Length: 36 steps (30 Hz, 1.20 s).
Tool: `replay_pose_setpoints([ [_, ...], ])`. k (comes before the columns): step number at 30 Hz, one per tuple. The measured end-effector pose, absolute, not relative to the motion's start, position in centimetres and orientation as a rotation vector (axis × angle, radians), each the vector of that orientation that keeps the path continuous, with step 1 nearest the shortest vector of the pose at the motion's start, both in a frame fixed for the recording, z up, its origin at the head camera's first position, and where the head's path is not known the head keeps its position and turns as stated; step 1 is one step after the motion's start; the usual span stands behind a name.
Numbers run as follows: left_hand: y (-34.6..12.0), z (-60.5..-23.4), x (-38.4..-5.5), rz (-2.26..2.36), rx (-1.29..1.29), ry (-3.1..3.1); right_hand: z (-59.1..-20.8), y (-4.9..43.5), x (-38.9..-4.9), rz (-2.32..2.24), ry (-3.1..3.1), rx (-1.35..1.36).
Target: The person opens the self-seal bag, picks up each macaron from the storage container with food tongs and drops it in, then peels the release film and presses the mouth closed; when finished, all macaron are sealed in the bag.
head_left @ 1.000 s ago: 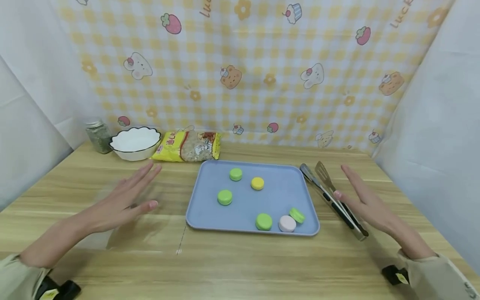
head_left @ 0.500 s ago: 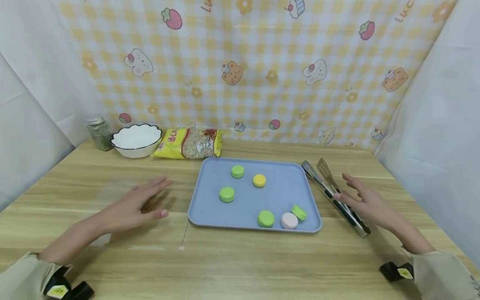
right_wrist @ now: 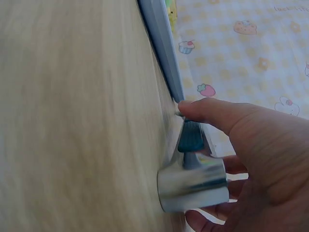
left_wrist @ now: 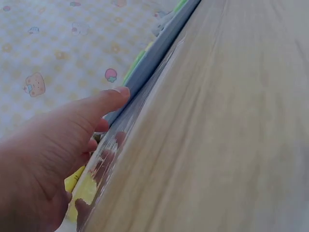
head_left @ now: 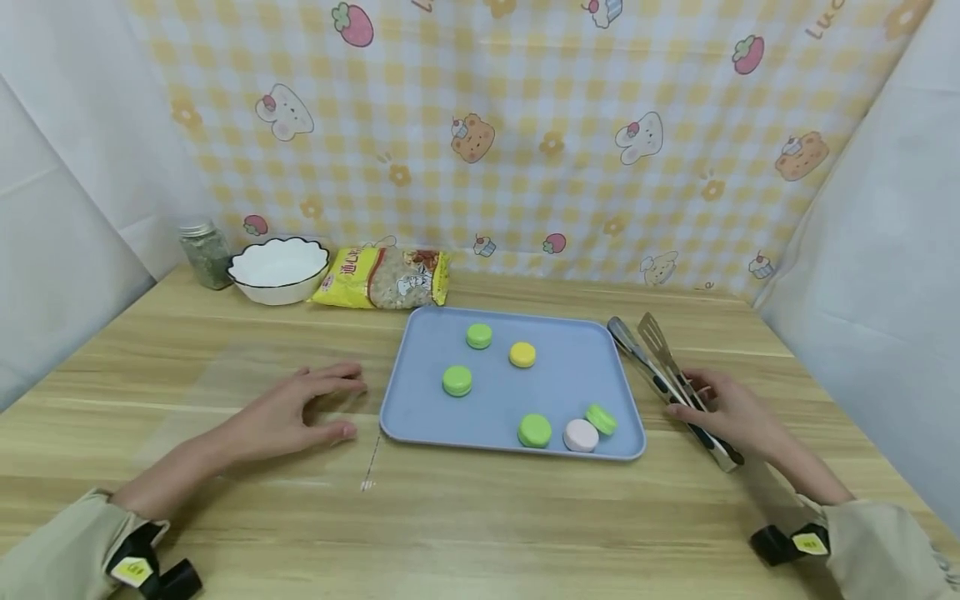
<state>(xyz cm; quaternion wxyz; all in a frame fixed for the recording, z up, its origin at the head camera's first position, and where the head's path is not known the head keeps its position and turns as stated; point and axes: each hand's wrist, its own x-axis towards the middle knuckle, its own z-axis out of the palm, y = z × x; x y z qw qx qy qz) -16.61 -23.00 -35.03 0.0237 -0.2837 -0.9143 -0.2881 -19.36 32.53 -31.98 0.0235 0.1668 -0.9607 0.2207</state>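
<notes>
Since spatula (head_left: 656, 336) and tongs (head_left: 660, 383) lie close together at four o'clock, the half-spread right hand (head_left: 733, 417) (contact unclear) could snag both; the empty left hand (head_left: 285, 418), at eight, curves loosely.

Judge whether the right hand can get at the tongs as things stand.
Probably yes: the right hand is at the tongs, thumb on one side, fingers on the other, with nothing visibly in the way.
</notes>
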Motion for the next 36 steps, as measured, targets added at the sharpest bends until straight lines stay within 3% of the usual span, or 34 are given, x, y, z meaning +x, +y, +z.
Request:
replay_pose_setpoints([
  [10, -21.8, -35.4, -16.2, -0.897, -0.869, -2.799, -32.2, 32.0, -19.3, 0.701, -3.022, 0.392],
  [22, -21.8, -35.7, -16.3, -1.024, -0.728, -2.769, -32.3, 31.9, -19.3, 0.686, -3.024, 0.389],
  [36, -21.7, -35.5, -16.3, -1.082, -0.751, -2.738, -32.2, 32.1, -19.0, 0.692, -3.013, 0.391],
])
